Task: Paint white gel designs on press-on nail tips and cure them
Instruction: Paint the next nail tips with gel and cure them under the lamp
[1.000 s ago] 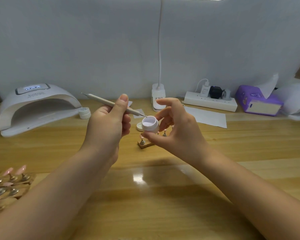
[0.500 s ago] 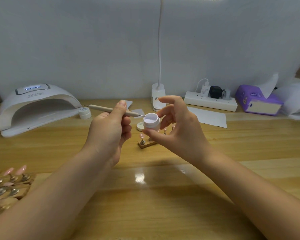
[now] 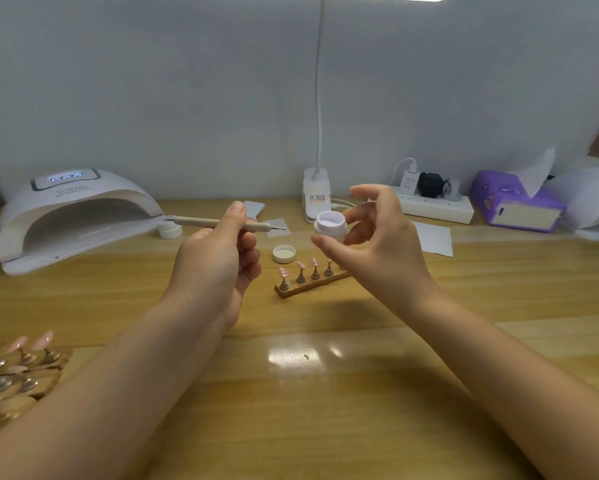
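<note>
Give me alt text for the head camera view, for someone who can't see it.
A person's left hand holds a dotting tool level beside an open white gel jar pinched in the right hand, above a wooden table. Below sit the jar's lid and a stand of pink nail tips; a curing lamp stands far left.

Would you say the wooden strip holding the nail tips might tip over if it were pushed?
The wooden strip lies flat on the table, so it would probably slide, not tip. It looks small and light. The nail tips perch on thin stands and may well wobble.
</note>
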`<state>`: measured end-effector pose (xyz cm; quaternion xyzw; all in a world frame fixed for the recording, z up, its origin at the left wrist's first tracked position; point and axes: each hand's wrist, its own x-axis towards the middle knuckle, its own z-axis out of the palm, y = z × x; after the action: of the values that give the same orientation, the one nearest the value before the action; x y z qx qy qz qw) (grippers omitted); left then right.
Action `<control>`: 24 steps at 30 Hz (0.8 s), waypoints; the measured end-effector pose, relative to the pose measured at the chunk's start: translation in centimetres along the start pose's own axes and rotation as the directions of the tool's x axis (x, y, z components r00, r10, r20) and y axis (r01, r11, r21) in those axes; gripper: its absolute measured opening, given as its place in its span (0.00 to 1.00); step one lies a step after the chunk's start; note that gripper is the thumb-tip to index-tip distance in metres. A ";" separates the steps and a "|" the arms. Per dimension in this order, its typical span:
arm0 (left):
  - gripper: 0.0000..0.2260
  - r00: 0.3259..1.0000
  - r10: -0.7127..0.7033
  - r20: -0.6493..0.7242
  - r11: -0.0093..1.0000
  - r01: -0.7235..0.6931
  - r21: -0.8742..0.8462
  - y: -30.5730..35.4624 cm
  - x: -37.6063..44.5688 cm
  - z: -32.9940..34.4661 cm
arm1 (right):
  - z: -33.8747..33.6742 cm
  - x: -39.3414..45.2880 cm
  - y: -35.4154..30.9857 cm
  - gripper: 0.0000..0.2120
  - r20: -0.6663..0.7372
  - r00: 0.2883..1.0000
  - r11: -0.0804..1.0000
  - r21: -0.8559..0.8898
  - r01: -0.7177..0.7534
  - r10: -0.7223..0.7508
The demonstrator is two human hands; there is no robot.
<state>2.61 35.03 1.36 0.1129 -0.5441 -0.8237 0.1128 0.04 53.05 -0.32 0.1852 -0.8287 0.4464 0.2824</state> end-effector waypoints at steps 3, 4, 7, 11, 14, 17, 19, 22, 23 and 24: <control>0.11 1.000 0.011 0.014 1.000 -0.011 0.012 0.0 -0.1 0.0 | -0.8 0.5 2.1 0.33 -0.025 0.988 0.988 -0.035 -0.153 0.152; 0.11 1.000 0.014 0.020 1.000 -0.014 0.015 -0.1 -0.1 0.0 | -1.0 0.6 2.8 0.33 -0.030 0.980 0.980 -0.043 -0.196 0.195; 0.11 0.999 0.021 0.026 1.000 -0.021 0.015 -0.3 -0.2 0.1 | -1.4 0.6 5.0 0.33 -0.037 0.954 0.948 -0.107 -0.301 0.299; 0.11 1.000 0.017 0.016 1.000 -0.017 0.006 -0.4 -0.2 0.1 | -1.5 0.4 7.1 0.34 0.004 0.915 0.900 -0.178 -0.397 0.404; 0.11 1.000 0.017 0.015 1.000 -0.017 0.012 -0.6 -0.2 0.0 | -1.5 0.3 7.9 0.34 0.022 0.885 0.870 -0.195 -0.453 0.465; 0.11 1.000 0.017 0.019 1.000 -0.018 0.021 -0.7 -0.2 0.0 | -1.5 0.3 7.9 0.35 0.039 0.874 0.858 -0.218 -0.466 0.484; 0.10 1.000 0.015 0.016 1.000 -0.016 0.024 -0.8 -0.3 -0.1 | -1.4 0.3 7.7 0.36 0.054 0.876 0.853 -0.263 -0.450 0.479; 0.10 1.000 0.014 0.010 1.000 -0.014 0.023 -0.8 -0.2 0.0 | -1.2 0.1 6.6 0.30 0.019 0.956 0.854 -0.454 -0.254 0.294; 0.10 1.000 0.014 0.010 1.000 -0.014 0.022 -0.8 -0.2 0.0 | -1.3 0.1 6.2 0.24 -0.010 0.985 0.845 -0.512 -0.153 0.173; 0.10 1.000 0.013 0.009 1.000 -0.013 0.022 -0.8 -0.2 0.0 | -1.3 0.0 5.6 0.18 -0.030 0.998 0.832 -0.550 -0.068 0.062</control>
<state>2.81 35.38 0.63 0.1069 -0.5542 -0.8175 0.1145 -2.77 57.13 -3.31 0.0655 -0.9263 0.1996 0.3129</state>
